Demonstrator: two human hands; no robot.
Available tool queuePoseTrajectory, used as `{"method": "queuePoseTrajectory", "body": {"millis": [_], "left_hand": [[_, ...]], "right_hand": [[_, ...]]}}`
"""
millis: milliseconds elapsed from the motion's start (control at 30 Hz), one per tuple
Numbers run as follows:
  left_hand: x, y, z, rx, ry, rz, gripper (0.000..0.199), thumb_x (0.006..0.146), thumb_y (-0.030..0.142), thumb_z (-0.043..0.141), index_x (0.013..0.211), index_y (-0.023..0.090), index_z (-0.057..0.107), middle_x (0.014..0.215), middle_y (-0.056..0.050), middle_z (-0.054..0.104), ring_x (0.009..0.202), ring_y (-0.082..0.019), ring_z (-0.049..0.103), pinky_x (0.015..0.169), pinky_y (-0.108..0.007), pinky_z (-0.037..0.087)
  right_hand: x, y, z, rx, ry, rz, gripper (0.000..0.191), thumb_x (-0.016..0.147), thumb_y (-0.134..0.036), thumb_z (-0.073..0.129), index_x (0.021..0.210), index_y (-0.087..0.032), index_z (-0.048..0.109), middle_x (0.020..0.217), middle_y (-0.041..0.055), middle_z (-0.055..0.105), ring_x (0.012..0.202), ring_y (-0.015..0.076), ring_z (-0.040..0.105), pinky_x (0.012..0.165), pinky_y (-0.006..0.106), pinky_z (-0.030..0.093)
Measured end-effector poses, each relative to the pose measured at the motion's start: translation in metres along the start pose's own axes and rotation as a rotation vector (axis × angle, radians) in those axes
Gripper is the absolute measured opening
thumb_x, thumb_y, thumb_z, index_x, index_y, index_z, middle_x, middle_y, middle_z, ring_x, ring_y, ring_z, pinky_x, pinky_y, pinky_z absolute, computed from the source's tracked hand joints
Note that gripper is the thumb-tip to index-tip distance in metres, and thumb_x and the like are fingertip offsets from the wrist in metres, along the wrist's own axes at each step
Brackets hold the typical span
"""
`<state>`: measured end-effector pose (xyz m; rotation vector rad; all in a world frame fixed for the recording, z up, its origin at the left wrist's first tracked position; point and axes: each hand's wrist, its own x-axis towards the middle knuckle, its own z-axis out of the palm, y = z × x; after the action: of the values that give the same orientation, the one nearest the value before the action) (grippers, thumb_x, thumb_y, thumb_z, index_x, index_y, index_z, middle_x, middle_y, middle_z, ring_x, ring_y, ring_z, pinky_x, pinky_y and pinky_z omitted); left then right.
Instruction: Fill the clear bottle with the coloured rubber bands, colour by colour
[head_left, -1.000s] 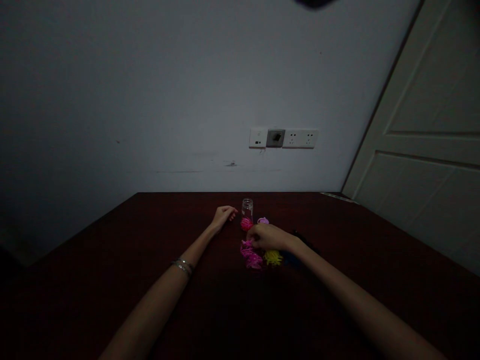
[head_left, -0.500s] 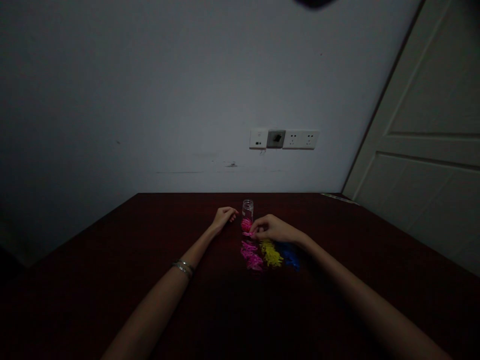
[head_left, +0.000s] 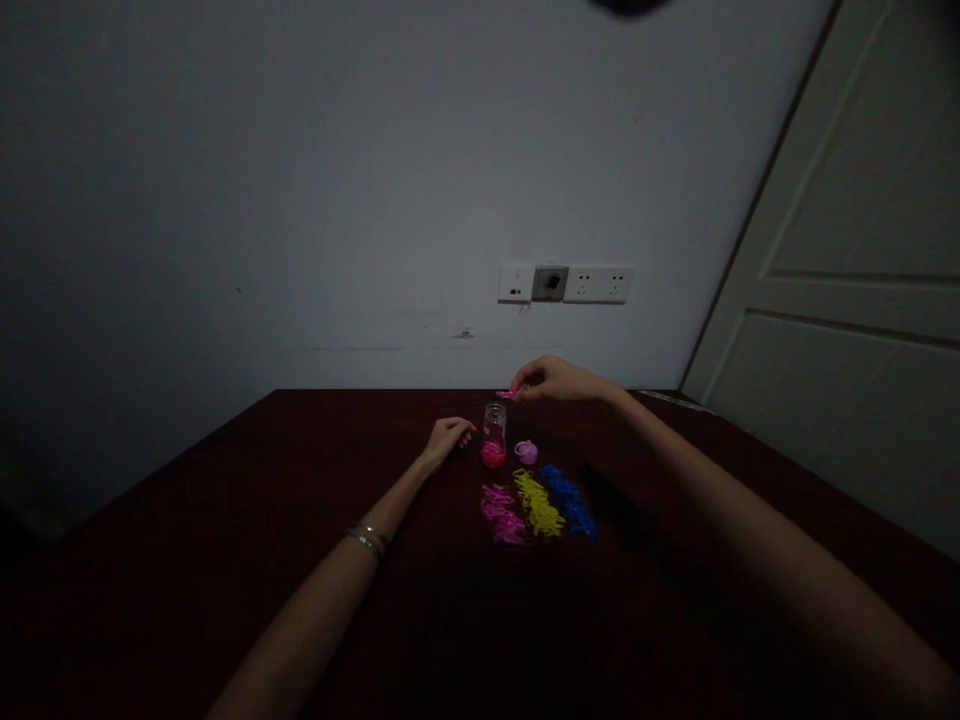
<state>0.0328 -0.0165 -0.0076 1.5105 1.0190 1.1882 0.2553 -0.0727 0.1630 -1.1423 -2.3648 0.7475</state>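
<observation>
A small clear jar (head_left: 494, 424) stands upright on the dark red table with pink rubber bands (head_left: 493, 455) in its bottom. Pinched in the fingertips of my right hand (head_left: 551, 379) is a little bunch of pink rubber bands (head_left: 508, 394), held just above the jar's mouth. My left hand (head_left: 448, 438) rests on the table left of the jar, fingers loosely curled in and holding nothing, apart from the glass. In front of the jar lie a pink pile (head_left: 504, 515), a yellow pile (head_left: 540, 505) and a blue pile (head_left: 570, 503) of rubber bands.
A pink-purple cap with a loop (head_left: 526, 452) sits right of the jar. Behind the table (head_left: 337, 420) rises a pale wall (head_left: 375, 200) with sockets (head_left: 598, 284). At the right is a panelled door (head_left: 840, 300). The light is dim.
My right hand has lifted from beside the jar's base to above its mouth, carrying the pink rubber bands. The cap, hidden before, now shows. My left hand has stayed in place.
</observation>
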Motion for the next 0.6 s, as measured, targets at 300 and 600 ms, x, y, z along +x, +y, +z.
{"method": "queuePoseTrajectory", "body": {"millis": [300, 600], "left_hand": [[0.002, -0.002, 0.000, 0.006, 0.003, -0.014, 0.020, 0.067, 0.026, 0.049, 0.067, 0.011, 0.063, 0.053, 0.001, 0.053, 0.047, -0.007, 0.044, 0.048, -0.019, 0.034], [0.003, 0.000, 0.000, 0.029, 0.002, -0.024, 0.021, 0.068, 0.027, 0.049, 0.067, 0.012, 0.063, 0.053, 0.001, 0.054, 0.047, -0.007, 0.045, 0.047, -0.019, 0.034]], "right_hand": [[0.047, -0.009, -0.010, -0.282, -0.283, 0.075, 0.020, 0.059, -0.017, 0.061, 0.076, -0.011, 0.069, 0.060, 0.0010, 0.062, 0.054, 0.0088, 0.050, 0.053, 0.021, 0.037], [0.067, -0.014, -0.007, -0.454, -0.334, 0.144, 0.018, 0.053, -0.011, 0.064, 0.069, -0.015, 0.071, 0.051, -0.0019, 0.057, 0.054, 0.0091, 0.046, 0.051, 0.022, 0.035]]}}
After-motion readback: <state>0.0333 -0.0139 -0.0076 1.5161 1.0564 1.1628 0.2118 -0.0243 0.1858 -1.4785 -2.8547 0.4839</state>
